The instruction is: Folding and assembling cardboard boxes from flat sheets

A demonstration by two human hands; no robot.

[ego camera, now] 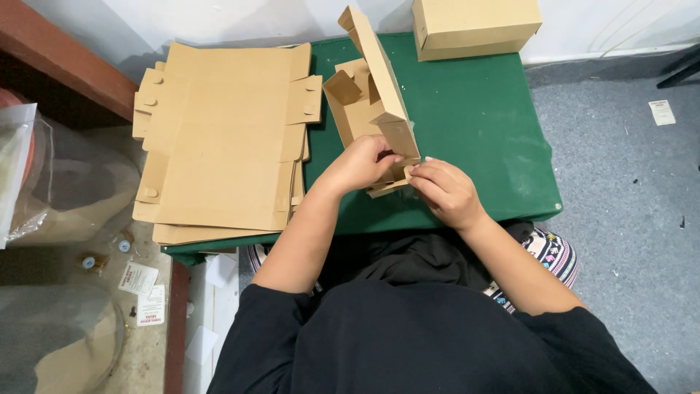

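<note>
A partly folded brown cardboard box [368, 87] stands on the green table [474, 124], one long wall raised and tilted. My left hand [361, 164] grips its near end from the left. My right hand [445, 191] pinches the near corner flap from the right. Both hands touch the cardboard at the table's front middle.
A stack of flat brown cardboard blanks [222, 138] lies on the left part of the table. A finished closed cardboard box [474, 25] sits at the far right edge. Clear plastic bags [44, 182] are on the left, grey carpet [627, 182] on the right.
</note>
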